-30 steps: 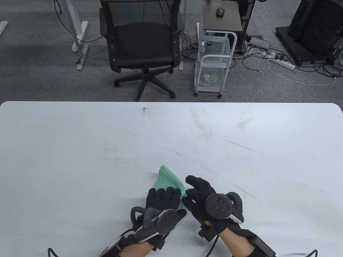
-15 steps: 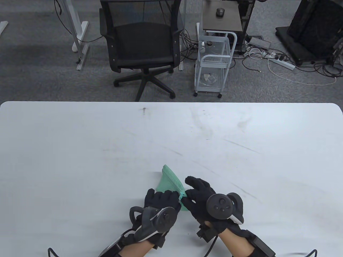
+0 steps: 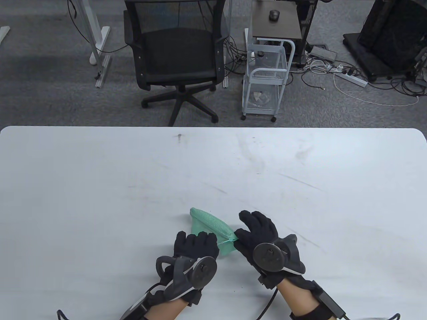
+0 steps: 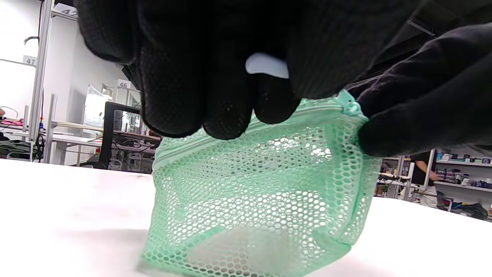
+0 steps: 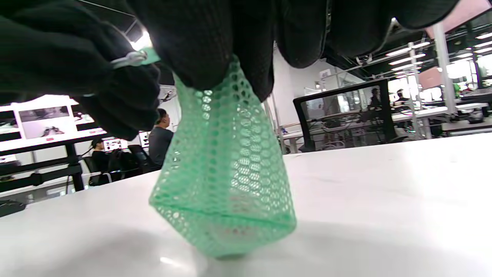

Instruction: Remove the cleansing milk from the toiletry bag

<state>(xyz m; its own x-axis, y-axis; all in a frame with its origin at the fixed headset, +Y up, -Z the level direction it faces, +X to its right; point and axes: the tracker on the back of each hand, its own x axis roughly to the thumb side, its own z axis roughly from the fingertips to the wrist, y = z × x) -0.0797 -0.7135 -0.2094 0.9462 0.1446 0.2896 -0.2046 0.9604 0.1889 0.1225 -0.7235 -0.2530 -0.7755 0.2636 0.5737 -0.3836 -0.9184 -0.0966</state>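
office chair [image 3: 176,60], wire cart [image 3: 265,83], beyond table [image 3: 100,173]

toiletry bag [image 4: 261,192]: green open mesh cloth | table [image 3: 100,186]: white, smooth, scuffed | gloves: black knit

Beyond the table [image 3: 100,173] — office chair [image 3: 176,60], wire cart [image 3: 267,83].
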